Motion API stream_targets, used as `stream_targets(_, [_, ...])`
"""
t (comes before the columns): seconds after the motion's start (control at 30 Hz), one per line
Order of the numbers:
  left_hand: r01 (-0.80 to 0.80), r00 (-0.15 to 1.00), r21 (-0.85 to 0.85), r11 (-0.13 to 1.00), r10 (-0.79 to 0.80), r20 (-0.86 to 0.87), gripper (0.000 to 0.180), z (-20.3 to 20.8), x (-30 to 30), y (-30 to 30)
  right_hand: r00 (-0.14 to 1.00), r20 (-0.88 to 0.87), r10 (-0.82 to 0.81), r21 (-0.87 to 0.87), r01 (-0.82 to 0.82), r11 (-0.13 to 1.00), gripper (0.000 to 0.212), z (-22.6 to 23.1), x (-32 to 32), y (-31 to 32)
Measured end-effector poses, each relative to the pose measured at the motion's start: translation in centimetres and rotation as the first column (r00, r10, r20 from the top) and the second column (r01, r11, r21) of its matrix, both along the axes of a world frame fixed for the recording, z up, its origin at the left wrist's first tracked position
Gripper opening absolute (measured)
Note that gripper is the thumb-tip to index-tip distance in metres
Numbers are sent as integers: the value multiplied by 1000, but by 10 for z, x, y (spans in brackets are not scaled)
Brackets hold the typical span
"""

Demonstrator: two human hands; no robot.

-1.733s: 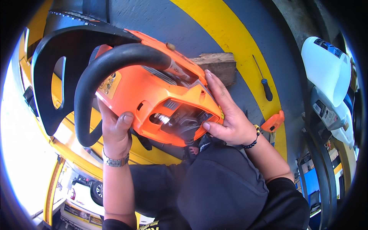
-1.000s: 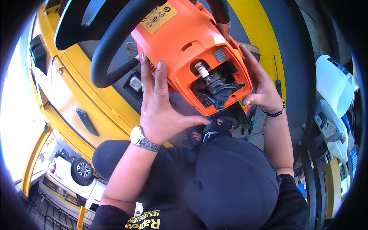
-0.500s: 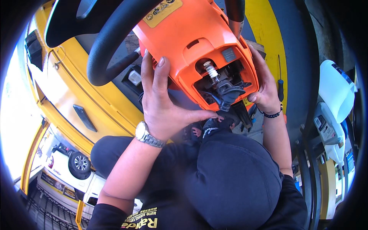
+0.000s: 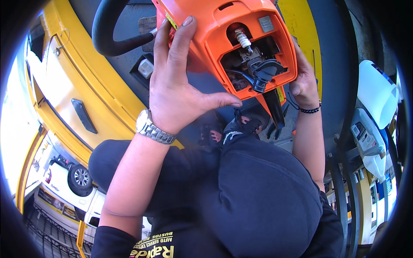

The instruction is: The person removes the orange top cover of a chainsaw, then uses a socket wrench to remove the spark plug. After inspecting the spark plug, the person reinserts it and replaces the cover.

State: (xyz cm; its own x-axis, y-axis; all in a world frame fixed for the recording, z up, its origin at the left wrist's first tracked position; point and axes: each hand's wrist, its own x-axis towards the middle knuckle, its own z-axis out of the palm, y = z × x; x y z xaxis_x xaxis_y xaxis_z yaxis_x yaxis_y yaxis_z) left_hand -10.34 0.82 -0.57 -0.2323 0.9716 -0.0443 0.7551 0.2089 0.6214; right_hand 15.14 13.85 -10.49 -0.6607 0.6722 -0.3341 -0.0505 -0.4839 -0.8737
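Note:
An orange chainsaw is between my two hands at the top of the view, its open end facing me. Inside the opening I see a white spark plug and a black rubber intake piece. The black tubular handle curves off to the left. My left hand lies along the saw's left side, fingers long against the housing and thumb stretched by its lower edge. My right hand wraps the right side, its fingertips partly hidden behind the housing.
A wooden block and a black tray with a white piece lie behind my left hand. A yellow metal panel stands to the left. Translucent plastic jugs are at the right. A white pickup is at lower left.
The chainsaw sits higher in the view and has turned slightly, so more of its opening shows and less of the handle. Both hands have stayed on its sides.

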Motion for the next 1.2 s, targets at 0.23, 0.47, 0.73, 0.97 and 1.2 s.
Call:
stream_targets(0.23, [54,997,-46,997,-56,-46,146,6,1,2,999,-26,-27,6,27,1000,127,-8,1,6])
stream_targets(0.47, [71,995,5,997,-71,-76,150,-2,3,-3,990,131,46,130,-63,989,144,-6,0,12])
stream_targets(0.73, [60,997,48,997,-62,42,141,-6,-3,-4,996,87,0,156,-14,988,142,-33,9,15])
stream_targets(0.97, [-99,991,-98,990,89,-104,103,20,11,35,991,-121,-58,-74,49,996,125,-26,-3,14])
stream_targets(1.2, [-26,968,-100,995,0,-252,98,24,11,57,997,-72,-32,-61,27,998,124,-24,-4,13])
